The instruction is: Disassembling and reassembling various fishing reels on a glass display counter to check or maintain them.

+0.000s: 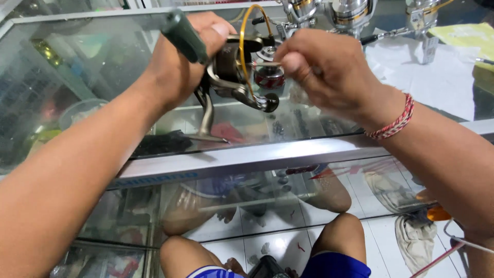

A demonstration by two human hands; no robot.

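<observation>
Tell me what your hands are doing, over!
Left hand grips fishing reel over glass counter. Right hand pinches at red spool. Nothing blocking. More reels behind.

One head-worn camera (no second view) looks steeply down and forward, close over the glass display-case tabletop [247,154], knees below.
</observation>
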